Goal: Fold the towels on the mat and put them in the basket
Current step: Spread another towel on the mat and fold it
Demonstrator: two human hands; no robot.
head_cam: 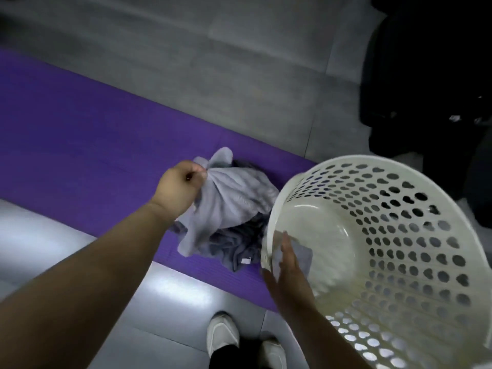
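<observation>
The left grip point(183, 182) clenches a bunched corner of the light grey towel point(234, 201), at about 10 o'clock of the heap, likely to draw it clear of the dark grey towel point(234, 249) beneath so it can be spread and folded. Both towels lie crumpled on the purple mat point(93, 129) near its 4 o'clock end, neither folded yet, just beside the white perforated laundry basket point(412, 235).

The basket is tipped with its mouth toward the person, at 4 o'clock of the view, probably to keep it ready for loading. The right grip point(288, 265) lies on its near rim at 8 o'clock, fingers fairly straight. Blur hides the thumb, so I cannot tell whether it clasps the rim or only steadies it.

A pale grey scrap point(303, 255) by those fingers could be cloth inside the basket or seen through its wall (too smeared to say). The frame cuts off the basket's lower right and the white shoes point(222, 334) at 6 o'clock. The dark shapes point(426, 75) at 1 o'clock are unreadable.
</observation>
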